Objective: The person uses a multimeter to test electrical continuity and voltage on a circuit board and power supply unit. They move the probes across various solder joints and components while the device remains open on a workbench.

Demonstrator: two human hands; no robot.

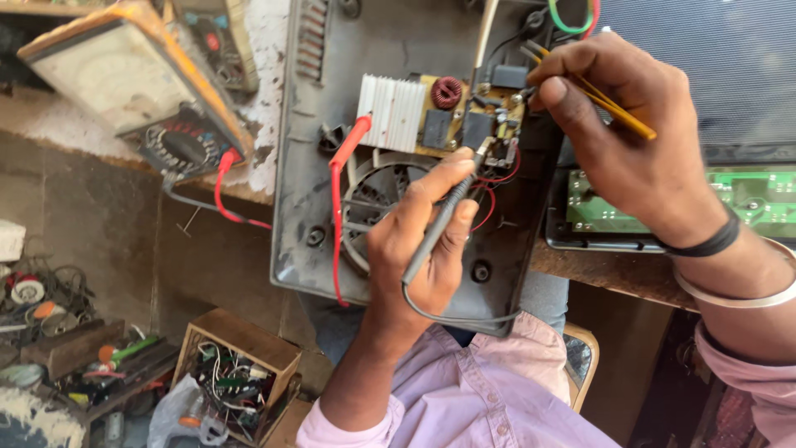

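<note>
1. An analogue multimeter (137, 83) in an orange case sits tilted at far left on a worn workbench (249, 187), its red lead (336, 216) trailing across to an opened grey appliance housing (307, 166).
2. The left hand (423, 249) is closed around a black test probe (439, 224), gripped like a pen, its tip resting among the components of the circuit board (477, 124) beside a white finned heat sink (390, 112) and above a fan (377, 203).
3. The right hand (630, 141) pinches yellow tweezers (605, 99) in a narrow grip at the board's upper right edge.
4. Good practice here, by judgement: steady the probe on one contact only, and keep the tweezers off neighbouring solder points.
5. A green circuit board (746, 203) lies in a tray at right.
6. Below the bench, a wooden box (240, 373) of wires and scattered tools (108, 357) crowd a dusty floor.
</note>
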